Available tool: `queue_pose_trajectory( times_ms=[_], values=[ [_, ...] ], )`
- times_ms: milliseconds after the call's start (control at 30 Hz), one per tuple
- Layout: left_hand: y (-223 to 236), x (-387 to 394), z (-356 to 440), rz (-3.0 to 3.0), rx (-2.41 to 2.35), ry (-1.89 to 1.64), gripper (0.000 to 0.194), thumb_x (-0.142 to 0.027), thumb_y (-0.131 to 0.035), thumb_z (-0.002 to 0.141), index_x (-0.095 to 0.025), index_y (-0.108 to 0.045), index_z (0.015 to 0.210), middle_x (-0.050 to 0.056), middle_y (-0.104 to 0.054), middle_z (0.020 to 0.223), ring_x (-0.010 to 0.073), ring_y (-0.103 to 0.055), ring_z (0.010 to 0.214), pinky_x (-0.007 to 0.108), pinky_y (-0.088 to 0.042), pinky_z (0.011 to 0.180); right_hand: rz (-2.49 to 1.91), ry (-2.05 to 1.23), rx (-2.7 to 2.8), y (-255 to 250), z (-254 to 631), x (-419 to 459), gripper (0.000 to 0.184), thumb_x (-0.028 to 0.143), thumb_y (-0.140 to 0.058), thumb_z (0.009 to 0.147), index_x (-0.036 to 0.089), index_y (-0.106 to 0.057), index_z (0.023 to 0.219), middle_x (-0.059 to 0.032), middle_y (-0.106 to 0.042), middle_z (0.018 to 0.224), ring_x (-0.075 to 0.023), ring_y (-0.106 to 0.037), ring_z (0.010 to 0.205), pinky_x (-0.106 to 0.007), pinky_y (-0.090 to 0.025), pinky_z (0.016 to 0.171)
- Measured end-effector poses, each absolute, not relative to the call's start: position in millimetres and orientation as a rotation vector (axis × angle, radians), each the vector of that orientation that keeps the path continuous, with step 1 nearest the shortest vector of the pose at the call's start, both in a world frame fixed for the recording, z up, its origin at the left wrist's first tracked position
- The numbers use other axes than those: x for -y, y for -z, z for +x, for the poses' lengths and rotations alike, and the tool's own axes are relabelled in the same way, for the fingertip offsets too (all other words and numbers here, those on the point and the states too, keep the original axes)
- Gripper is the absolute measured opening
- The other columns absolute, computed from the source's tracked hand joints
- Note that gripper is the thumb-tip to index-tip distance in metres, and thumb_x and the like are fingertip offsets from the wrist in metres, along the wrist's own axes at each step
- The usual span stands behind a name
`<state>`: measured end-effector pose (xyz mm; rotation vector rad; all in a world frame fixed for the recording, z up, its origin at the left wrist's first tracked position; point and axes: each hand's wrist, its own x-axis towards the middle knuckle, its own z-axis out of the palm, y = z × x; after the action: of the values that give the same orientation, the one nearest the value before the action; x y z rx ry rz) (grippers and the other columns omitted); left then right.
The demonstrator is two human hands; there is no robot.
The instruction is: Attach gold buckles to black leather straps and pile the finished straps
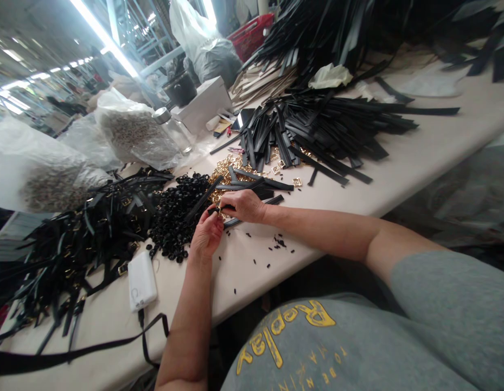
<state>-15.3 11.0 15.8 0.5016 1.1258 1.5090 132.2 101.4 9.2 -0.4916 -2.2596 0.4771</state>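
My left hand (209,234) and my right hand (246,206) meet over the table, both with fingers closed in a pinch. Between them is a short black strap (213,210), with a small glint of gold at the fingertips that looks like a buckle. The fingers cover most of it. Just beyond my hands lie loose black straps (252,183) on a heap of gold buckles (227,165). Left of these, close to my left hand, spreads a pile of small black loops (176,217). Tiny black bits (279,241) are scattered on the near side.
A large bundle of black straps (325,127) lies at the back right. Straps with buckles (101,228) are heaped at left, near a white power bank (141,282) with a cable. Behind stand a glass jar (174,133), a white box (206,103) and filled plastic bags (133,130).
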Motion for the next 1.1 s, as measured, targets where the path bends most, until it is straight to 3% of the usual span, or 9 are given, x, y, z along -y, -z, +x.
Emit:
queue_pose_trajectory(
  times_ms=[133, 267, 367, 700, 1000, 1100],
  values=[
    [-15.9, -14.5, -11.9, 0.632, -1.201, -1.600, 0.032, -0.020, -0.084, 0.057, -0.018, -0.069, 0.085, 0.002, -0.069, 0.083, 0.0080, -0.062, 0.065, 0.016, -0.050, 0.058, -0.519, -0.561, 2.254, -13.5, 133.1, -99.8, 0.001, 0.016, -0.063, 0.085, 0.016, -0.062, 0.086, -0.0012, -0.064, 0.085, -0.0137, -0.056, 0.077, -0.023, -0.034, 0.067],
    [-18.6, -14.2, -16.0, 0.612, -1.209, -1.655, 0.029, -0.020, -0.082, 0.056, -0.018, -0.066, 0.080, 0.000, -0.066, 0.073, 0.0076, -0.060, 0.061, 0.016, -0.048, 0.056, -0.508, -0.869, 2.316, -22.9, 137.5, -101.4, 0.009, 0.016, -0.061, 0.087, 0.014, -0.065, 0.094, -0.0006, -0.065, 0.084, -0.0124, -0.055, 0.073, -0.022, -0.035, 0.066],
    [-19.0, -12.1, -19.1, 0.539, -1.149, -1.631, 0.028, -0.018, -0.082, 0.059, -0.018, -0.065, 0.081, -0.002, -0.064, 0.074, 0.0052, -0.058, 0.060, 0.014, -0.047, 0.055, -0.527, -1.051, 2.390, -26.1, 137.8, -101.9, 0.010, 0.012, -0.057, 0.087, 0.013, -0.066, 0.090, 0.0002, -0.063, 0.075, -0.0114, -0.051, 0.066, -0.022, -0.034, 0.063],
    [-22.4, -11.3, -7.7, 0.554, -1.249, -1.577, 0.037, -0.022, -0.089, 0.055, -0.015, -0.060, 0.077, -0.005, -0.060, 0.063, 0.0035, -0.053, 0.048, 0.010, -0.039, 0.043, -0.522, -1.058, 2.364, -18.9, 132.1, -94.9, 0.010, 0.006, -0.056, 0.082, 0.011, -0.065, 0.084, 0.0016, -0.059, 0.071, -0.0095, -0.047, 0.064, -0.020, -0.032, 0.062],
    [-22.2, -6.5, -13.2, 0.303, -1.023, -1.461, 0.021, -0.009, -0.077, 0.069, -0.011, -0.061, 0.082, -0.003, -0.059, 0.070, -0.0018, -0.046, 0.047, 0.004, -0.036, 0.041, -0.363, -1.271, 2.327, -21.0, 135.6, -96.2, 0.015, 0.025, -0.060, 0.088, 0.012, -0.062, 0.082, 0.0028, -0.056, 0.068, -0.0084, -0.046, 0.060, -0.019, -0.033, 0.058],
    [-22.5, -4.7, -13.0, 0.334, -0.987, -1.471, 0.025, -0.012, -0.081, 0.066, -0.012, -0.062, 0.081, -0.004, -0.059, 0.071, -0.0016, -0.045, 0.046, 0.005, -0.037, 0.041, -0.303, -1.387, 2.365, -22.9, 138.7, -97.4, 0.008, 0.017, -0.055, 0.087, 0.012, -0.061, 0.086, 0.0031, -0.058, 0.068, -0.0075, -0.048, 0.056, -0.018, -0.034, 0.056]
  ],
)
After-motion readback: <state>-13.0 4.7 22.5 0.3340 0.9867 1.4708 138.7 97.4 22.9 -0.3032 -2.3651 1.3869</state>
